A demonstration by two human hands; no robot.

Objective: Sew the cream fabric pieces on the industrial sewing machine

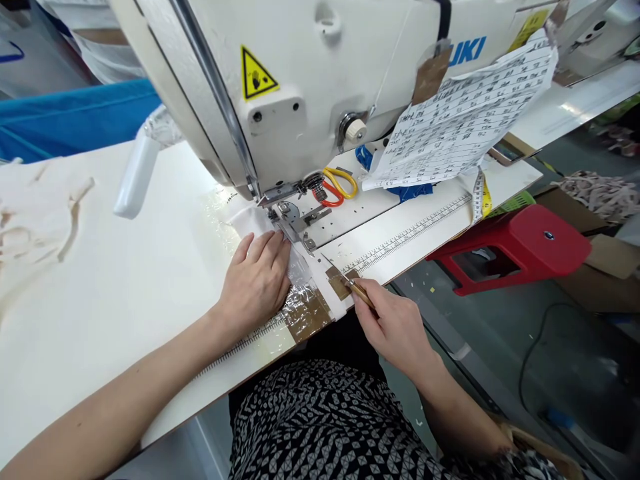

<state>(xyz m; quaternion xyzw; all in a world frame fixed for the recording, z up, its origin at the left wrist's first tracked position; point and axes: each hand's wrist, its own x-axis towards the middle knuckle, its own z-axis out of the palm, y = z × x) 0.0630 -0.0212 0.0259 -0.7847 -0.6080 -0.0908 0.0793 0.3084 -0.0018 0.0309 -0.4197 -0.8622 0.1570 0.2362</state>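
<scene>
Remotely, my right grip [393, 323] clasps a wooden-handled metal pick [355, 287]; leftward, my unclenched left grip [257, 280] rests on white fabric [253, 221].

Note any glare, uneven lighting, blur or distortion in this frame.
Head view, centre: crinkled tape glints with glare; the wooden handle looks fairly sharp. Head view, upper right: bright reflection on the far tabletop. Head view, right: floor darker than the white table, detail soft. Head view, lower left: left forearm looks stretched.
</scene>
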